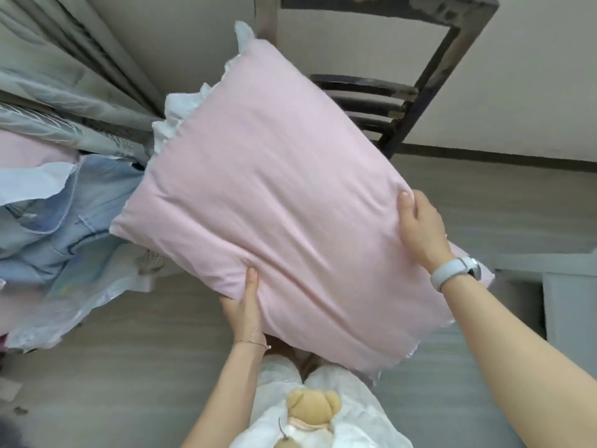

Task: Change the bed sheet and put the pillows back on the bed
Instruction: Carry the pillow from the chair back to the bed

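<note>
Pink pillow (284,221) held up by both hands, left hand (242,305) gripping at seven o'clock, right hand (423,227) at three.

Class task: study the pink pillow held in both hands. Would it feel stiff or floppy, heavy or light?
The pink pillow is probably soft: fabric dimples where the left hand and right hand grip it. Likely light, since it is held off the floor by its edges.

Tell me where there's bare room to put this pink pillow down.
Free: the grey floor between the bedding heap and your legs, and the floor right of the dark chair, below the wall. Crowded: the left side, piled with blue and white bedding. Both hands, left hand and right hand, hold the pillow.
</note>
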`<state>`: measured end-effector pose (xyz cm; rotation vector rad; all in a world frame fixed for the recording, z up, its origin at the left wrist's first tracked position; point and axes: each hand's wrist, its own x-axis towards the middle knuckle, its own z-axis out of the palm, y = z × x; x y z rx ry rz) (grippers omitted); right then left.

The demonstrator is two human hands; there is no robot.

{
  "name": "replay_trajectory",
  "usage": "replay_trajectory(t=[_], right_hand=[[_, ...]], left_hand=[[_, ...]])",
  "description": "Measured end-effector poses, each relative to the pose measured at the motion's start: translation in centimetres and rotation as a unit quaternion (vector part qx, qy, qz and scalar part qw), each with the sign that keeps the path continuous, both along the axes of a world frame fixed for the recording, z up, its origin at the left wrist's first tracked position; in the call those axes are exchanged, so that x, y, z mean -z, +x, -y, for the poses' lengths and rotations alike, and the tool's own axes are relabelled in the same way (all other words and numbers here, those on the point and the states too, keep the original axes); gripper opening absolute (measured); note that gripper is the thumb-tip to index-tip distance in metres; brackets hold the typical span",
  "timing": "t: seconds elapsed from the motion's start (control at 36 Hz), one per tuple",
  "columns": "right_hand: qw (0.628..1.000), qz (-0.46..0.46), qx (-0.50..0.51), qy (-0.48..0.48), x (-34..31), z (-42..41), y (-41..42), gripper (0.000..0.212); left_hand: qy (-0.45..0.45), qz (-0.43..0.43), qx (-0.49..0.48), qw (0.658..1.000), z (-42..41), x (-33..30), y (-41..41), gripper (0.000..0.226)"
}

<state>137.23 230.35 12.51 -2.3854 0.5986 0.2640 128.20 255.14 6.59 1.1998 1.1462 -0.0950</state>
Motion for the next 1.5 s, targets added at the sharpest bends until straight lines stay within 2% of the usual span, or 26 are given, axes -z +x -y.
replay_trajectory(t=[0.08, 0.14, 0.25, 0.31, 0.39, 0.42, 0.61, 0.72, 0.81, 0.92, 1.0, 1.03, 1.08, 1.14, 1.22, 1.28, 1.36, 1.39, 1.5], right_hand=[[0.998, 0.043, 0.04, 0.02, -1.0, 1.4, -4.3, 0.045], [0.994, 0.061, 0.086, 0.032, -1.2, 2.9, -7.7, 0.053], [0.975, 0.074, 0.195, 0.07, -1.2, 7.2, -14.9, 0.038], [0.961, 0.084, 0.249, 0.085, -1.4, 9.6, -18.9, 0.038], [0.934, 0.111, 0.326, 0.091, -2.0, 13.0, -24.8, 0.036], [0.924, 0.115, 0.354, 0.089, -2.3, 14.0, -26.7, 0.04], [0.847, 0.18, 0.496, 0.066, -5.7, 22.2, -37.4, 0.046], [0.808, 0.242, 0.537, 0.031, -8.7, 27.3, -40.2, 0.045], [0.775, 0.262, 0.575, 0.024, -11.2, 31.9, -40.7, 0.044], [0.721, 0.306, 0.621, 0.032, -14.9, 38.7, -39.6, 0.044], [0.676, 0.335, 0.655, 0.05, -16.4, 43.6, -38.1, 0.048], [0.664, 0.339, 0.664, 0.056, -16.7, 45.1, -37.4, 0.047], [0.652, 0.338, 0.675, 0.065, -16.9, 48.0, -35.5, 0.046], [0.648, 0.334, 0.681, 0.071, -17.0, 50.5, -33.1, 0.047], [0.646, 0.323, 0.688, 0.074, -17.8, 54.6, -29.4, 0.053], [0.657, 0.316, 0.681, 0.075, -18.9, 57.5, -27.4, 0.054], [0.676, 0.316, 0.663, 0.055, -20.7, 62.3, -25.0, 0.048], [0.677, 0.315, 0.663, 0.05, -21.1, 63.8, -24.3, 0.047], [0.671, 0.307, 0.674, 0.034, -21.2, 69.0, -22.4, 0.042]], left_hand=[[0.001, 0.018, 0.046, 0.999, 0.9, -0.7, -1.0, 0.035], [0.01, 0.04, 0.083, 0.996, 1.9, -1.3, -1.5, 0.035], [0.036, 0.101, 0.173, 0.979, 6.1, -3.1, -2.1, 0.04], [0.045, 0.127, 0.237, 0.962, 8.9, -4.0, -2.6, 0.049], [0.035, 0.153, 0.336, 0.929, 13.9, -5.3, -3.4, 0.079], [0.03, 0.162, 0.371, 0.914, 15.7, -5.9, -3.9, 0.081], [-0.017, 0.231, 0.557, 0.798, 29.3, -10.8, -8.9, 0.052], [-0.025, 0.274, 0.621, 0.734, 36.6, -13.8, -10.1, 0.056], [-0.033, 0.318, 0.639, 0.699, 42.0, -17.3, -9.3, 0.064], [-0.072, 0.403, 0.666, 0.624, 49.2, -23.4, -6.2, 0.069], [-0.067, 0.424, 0.632, 0.645, 54.4, -27.0, -2.8, 0.096], [-0.041, 0.429, 0.638, 0.638, 56.0, -27.4, -1.7, 0.098], [-0.007, 0.396, 0.685, 0.611, 59.0, -27.0, 0.3, 0.089], [-0.015, 0.34, 0.728, 0.595, 62.1, -26.2, 2.0, 0.078], [-0.056, 0.308, 0.742, 0.593, 67.0, -25.1, 4.4, 0.049], [-0.068, 0.308, 0.736, 0.599, 70.2, -25.0, 5.7, 0.057], [-0.057, 0.322, 0.725, 0.606, 75.4, -25.5, 8.0, 0.042], [-0.05, 0.325, 0.72, 0.611, 77.1, -25.5, 8.9, 0.043], [-0.024, 0.325, 0.715, 0.619, 83.1, -24.9, 11.9, 0.079]])
